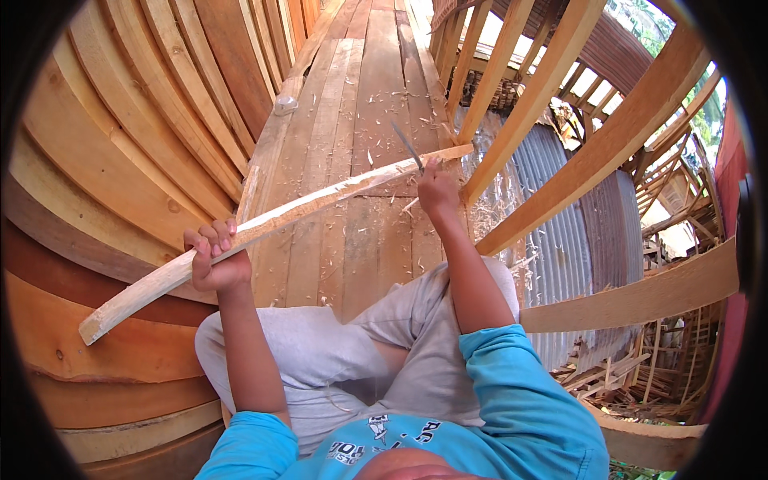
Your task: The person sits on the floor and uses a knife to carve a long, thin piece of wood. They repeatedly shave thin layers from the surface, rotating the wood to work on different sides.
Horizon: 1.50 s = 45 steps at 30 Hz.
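- The right hand [438, 192] is seen from behind, so its fingertips and the handle they wrap are hidden; only a thin dark blade [407, 146] shows above the knuckles, and its tip is hard to make out against the planks.
- The lower end of the wooden strip [272, 220] reaches past the left hand [214, 258] and ends in a blunt cut; its far end lies just past the right hand.
- The left hand's fingers are curled shut around the strip, thumb underneath, gripping it nearer its lower end.
- The right hand's fingers are closed on the blade's handle, the blade touching the strip's upper edge.
- Both forearms rise from blue sleeves [520, 392]; the left is bent upward, the right stretched forward over grey-clad knees [384, 336].
- The strip slants across a plank deck [360, 96] strewn with shavings.
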Tool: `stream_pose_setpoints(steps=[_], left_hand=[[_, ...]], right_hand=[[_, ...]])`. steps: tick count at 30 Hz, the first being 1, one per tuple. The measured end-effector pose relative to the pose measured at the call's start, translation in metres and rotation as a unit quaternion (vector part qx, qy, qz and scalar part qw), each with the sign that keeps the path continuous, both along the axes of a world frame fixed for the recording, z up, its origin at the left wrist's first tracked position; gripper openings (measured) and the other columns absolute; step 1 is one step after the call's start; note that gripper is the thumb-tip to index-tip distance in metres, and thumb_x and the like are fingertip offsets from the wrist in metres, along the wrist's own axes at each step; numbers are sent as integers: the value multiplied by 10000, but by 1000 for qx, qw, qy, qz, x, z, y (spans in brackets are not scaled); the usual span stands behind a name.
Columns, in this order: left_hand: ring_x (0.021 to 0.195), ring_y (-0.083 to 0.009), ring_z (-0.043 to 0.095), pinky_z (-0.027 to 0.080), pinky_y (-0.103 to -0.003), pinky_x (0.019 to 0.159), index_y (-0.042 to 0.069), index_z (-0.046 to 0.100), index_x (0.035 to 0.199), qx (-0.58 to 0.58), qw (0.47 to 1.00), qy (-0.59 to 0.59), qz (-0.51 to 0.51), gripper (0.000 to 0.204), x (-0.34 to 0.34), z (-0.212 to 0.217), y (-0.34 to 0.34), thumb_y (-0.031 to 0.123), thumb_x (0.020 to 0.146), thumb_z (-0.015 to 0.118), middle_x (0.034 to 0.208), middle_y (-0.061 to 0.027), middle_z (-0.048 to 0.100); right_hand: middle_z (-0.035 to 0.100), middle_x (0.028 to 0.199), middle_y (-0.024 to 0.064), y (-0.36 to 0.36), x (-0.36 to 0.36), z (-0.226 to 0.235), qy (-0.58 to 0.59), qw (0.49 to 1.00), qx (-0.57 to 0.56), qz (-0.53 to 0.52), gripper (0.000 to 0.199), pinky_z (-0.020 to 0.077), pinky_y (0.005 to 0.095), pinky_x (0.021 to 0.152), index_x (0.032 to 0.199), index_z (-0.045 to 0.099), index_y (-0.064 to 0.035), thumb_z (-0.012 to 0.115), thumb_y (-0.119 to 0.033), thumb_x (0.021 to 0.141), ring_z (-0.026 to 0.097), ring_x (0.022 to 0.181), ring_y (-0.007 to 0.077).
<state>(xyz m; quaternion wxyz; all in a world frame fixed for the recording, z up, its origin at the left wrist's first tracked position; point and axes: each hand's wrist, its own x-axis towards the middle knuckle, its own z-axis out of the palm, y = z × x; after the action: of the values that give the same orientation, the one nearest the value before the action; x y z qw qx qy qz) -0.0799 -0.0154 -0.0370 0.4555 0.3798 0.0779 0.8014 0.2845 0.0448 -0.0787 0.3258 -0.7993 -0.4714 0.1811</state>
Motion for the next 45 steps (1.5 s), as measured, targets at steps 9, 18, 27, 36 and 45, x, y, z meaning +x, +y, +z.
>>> stream_pose_setpoints(steps=[9, 18, 27, 36, 45], left_hand=[[609, -95, 402, 380, -311, 756, 184, 402, 702, -9, 1000, -7, -10, 227, 4, 6, 0, 156, 806, 602, 587, 61, 371], [595, -85, 385, 368, -309, 744, 189, 398, 734, 14, 1000, 3, -26, 202, 0, -1, 1, 143, 788, 586, 586, 62, 362], [606, -94, 394, 373, -310, 758, 187, 386, 722, 8, 1000, 9, -18, 218, 2, 1, 1, 156, 792, 591, 590, 60, 361], [647, -124, 457, 382, -353, 808, 179, 444, 676, -105, 992, -67, -2, 212, 10, -36, 29, 166, 801, 614, 590, 42, 405], [617, -101, 423, 385, -311, 752, 189, 450, 676, -22, 1000, -15, 1, 185, 10, 11, 4, 186, 777, 604, 593, 57, 390]], right_hand=[[641, 1093, 300, 25, 37, -40, 12, 995, -88, -44, 570, 445, 495, 958, 1060, 664, 78, 316, -354, 932, 603, 1076, 452], [614, 1105, 345, 28, 26, -33, 1, 998, -60, -20, 608, 421, 495, 995, 1058, 657, 96, 300, -377, 922, 571, 1117, 473], [650, 1059, 293, 27, 16, -27, -61, 995, -74, 29, 554, 470, 475, 931, 1036, 673, 56, 332, -365, 917, 622, 1050, 427], [628, 1150, 283, 33, 17, -26, -52, 990, -113, 66, 578, 425, 494, 980, 1082, 660, 45, 319, -390, 910, 581, 1125, 435], [632, 1173, 260, 25, 28, -21, -7, 984, -151, 95, 578, 423, 455, 982, 1119, 653, 35, 366, -411, 889, 591, 1124, 408]])
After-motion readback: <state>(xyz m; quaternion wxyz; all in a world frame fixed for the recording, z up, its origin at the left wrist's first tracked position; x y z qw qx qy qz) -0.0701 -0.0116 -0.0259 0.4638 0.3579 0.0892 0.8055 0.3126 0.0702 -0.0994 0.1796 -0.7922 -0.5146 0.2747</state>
